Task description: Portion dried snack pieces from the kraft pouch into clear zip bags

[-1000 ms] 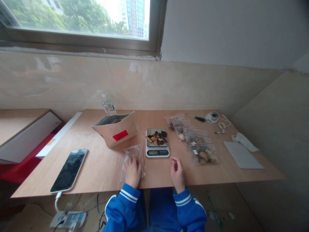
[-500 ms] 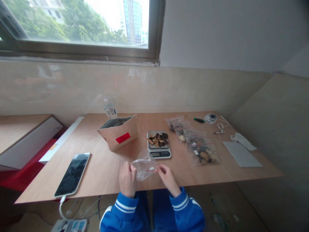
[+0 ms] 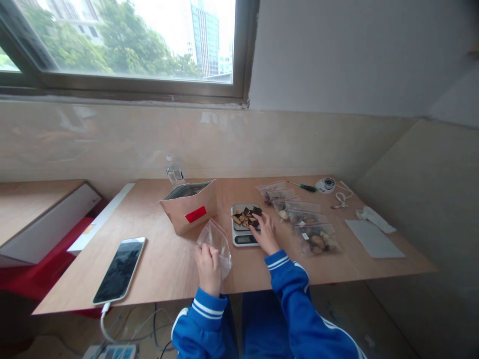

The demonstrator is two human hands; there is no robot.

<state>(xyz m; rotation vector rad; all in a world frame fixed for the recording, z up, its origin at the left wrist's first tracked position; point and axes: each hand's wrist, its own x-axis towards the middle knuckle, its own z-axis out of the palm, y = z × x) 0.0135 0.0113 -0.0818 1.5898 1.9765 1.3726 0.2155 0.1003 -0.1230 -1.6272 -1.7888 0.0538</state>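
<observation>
My left hand (image 3: 208,263) grips a clear empty zip bag (image 3: 217,240) and holds it upright just above the table's near edge. A small digital scale (image 3: 244,229) stands beyond it, with several dark and tan pieces (image 3: 244,216) heaped on its pan. My right hand (image 3: 266,234) reaches over the scale's right side, its fingers resting on the pieces. I cannot make out whether they have closed on any piece.
A brown paper pouch (image 3: 190,207) with a red label stands open left of the scale. Several filled zip bags (image 3: 304,219) lie to its right. A phone (image 3: 119,269), a water bottle (image 3: 174,172), a screwdriver (image 3: 304,187) and a grey sheet (image 3: 374,239) also lie on the wooden table (image 3: 160,264).
My right hand let go of the bag and moved forward onto the scale's pieces. My left hand kept the bag and raised it upright.
</observation>
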